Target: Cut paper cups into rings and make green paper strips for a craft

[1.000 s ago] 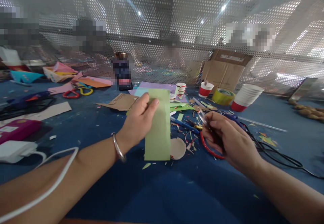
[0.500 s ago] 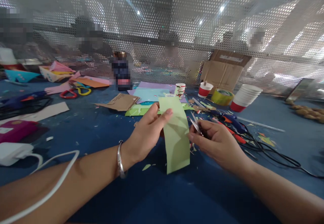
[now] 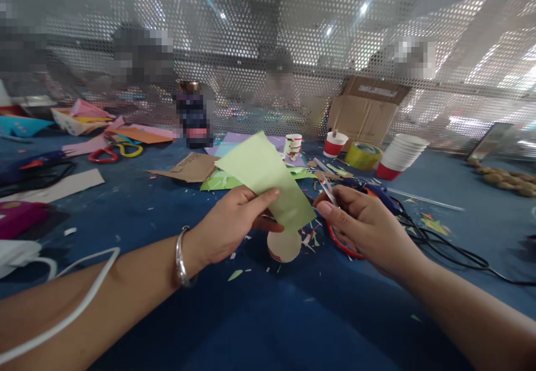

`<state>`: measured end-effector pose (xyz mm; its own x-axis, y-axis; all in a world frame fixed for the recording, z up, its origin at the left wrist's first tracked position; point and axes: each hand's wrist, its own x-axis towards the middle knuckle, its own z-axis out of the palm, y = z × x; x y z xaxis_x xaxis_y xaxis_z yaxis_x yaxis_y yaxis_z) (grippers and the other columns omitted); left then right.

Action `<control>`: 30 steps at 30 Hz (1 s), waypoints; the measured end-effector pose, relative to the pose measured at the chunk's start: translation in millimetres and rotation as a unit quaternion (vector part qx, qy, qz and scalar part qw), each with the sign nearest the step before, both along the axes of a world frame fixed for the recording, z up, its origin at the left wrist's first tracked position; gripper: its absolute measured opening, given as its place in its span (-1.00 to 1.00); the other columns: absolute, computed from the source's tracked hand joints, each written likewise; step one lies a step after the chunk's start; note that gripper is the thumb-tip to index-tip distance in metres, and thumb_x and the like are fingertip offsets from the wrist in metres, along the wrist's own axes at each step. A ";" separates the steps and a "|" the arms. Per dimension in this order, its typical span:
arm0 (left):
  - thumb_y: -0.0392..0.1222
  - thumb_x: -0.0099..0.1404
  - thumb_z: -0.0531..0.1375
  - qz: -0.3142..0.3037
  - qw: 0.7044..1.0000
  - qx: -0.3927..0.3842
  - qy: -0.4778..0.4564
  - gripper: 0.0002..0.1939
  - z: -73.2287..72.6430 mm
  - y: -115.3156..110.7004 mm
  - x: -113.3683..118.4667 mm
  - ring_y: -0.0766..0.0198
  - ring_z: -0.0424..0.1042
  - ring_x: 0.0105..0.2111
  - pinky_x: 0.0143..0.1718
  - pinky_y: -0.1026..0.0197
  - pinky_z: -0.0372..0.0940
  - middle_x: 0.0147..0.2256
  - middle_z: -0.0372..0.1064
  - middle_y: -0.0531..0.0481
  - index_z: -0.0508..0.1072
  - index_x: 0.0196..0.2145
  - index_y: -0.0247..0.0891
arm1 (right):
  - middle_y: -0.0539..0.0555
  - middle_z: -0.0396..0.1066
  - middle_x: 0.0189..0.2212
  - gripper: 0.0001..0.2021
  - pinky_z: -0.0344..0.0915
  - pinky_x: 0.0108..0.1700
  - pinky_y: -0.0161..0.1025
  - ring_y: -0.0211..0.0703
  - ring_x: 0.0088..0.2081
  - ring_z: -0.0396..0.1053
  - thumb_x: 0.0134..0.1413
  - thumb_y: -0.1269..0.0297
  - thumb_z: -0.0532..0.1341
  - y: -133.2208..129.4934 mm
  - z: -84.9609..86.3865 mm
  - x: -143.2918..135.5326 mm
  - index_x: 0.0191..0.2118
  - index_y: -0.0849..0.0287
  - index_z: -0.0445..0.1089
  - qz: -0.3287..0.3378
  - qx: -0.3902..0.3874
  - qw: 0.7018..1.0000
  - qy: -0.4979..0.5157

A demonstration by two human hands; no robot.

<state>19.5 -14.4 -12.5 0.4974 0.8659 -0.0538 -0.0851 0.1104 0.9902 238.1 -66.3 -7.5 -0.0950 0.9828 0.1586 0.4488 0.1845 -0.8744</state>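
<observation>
A light green paper strip [image 3: 268, 175] is pinched between the thumb and fingers of my left hand [image 3: 234, 220], its far end tilted up and to the left. My right hand [image 3: 366, 223] is closed round red-handled scissors [image 3: 345, 245], whose blades point up and away beside the paper's right edge. Under the paper's near corner a round pale piece [image 3: 285, 246] shows on the blue table, amid small paper scraps. How much of that piece lies beneath the paper is hidden.
Behind the hands are a brown cardboard piece [image 3: 195, 167], a decorated cup [image 3: 293, 146], a red-and-white cup [image 3: 335, 144], yellow tape [image 3: 363, 156] and stacked cups [image 3: 402, 156]. Black cables [image 3: 452, 259] run at right; a white cable [image 3: 79, 326] crosses my left forearm.
The green paper has turned, its far end swinging left and its near end rising, which uncovers the round piece. The scissors' red handle now shows below my right hand.
</observation>
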 end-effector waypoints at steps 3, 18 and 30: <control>-0.12 0.41 0.20 0.027 0.996 -0.049 -0.066 -0.76 1.6 3.6 1.7 0.14 0.59 -0.19 -0.18 0.15 0.52 -0.12 0.60 -0.20 0.57 -0.13 -0.33 | -0.16 0.11 -0.58 -0.61 -0.09 -0.62 -0.34 -0.39 -0.64 0.00 0.22 -0.14 0.23 -0.7 0.2 -0.3 -0.26 0.14 0.32 0.013 -0.024 0.999 0.031; -0.20 0.42 0.17 0.050 0.983 -0.043 -0.173 -0.76 2.4 8.0 -1.0 0.03 0.60 -0.19 -0.20 0.07 0.53 -0.20 0.61 -0.22 0.55 -0.07 -0.35 | -0.19 0.04 -0.69 -0.53 -0.06 -0.63 -0.36 -0.42 -0.70 0.02 0.32 -0.18 0.08 -2.1 0.8 0.9 -0.32 0.17 0.35 0.051 -0.085 0.994 -0.042; -0.19 0.44 0.13 0.044 0.983 -0.067 -0.167 -0.74 5.0 3.1 3.1 0.05 0.60 -0.20 -0.20 0.07 0.52 -0.21 0.61 -0.22 0.54 -0.07 -0.37 | -0.17 -0.01 -0.63 -0.53 -0.06 -0.62 -0.36 -0.41 -0.65 -0.04 0.30 -0.18 0.11 -3.0 -4.2 1.7 -0.29 0.18 0.41 0.071 -0.091 0.993 -0.021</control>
<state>22.5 -11.3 -7.5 0.4298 0.9028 -0.0165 -0.4187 0.2155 0.8822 239.8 -69.3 -11.7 -0.2381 0.9709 -0.0279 0.4669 0.0892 -0.8798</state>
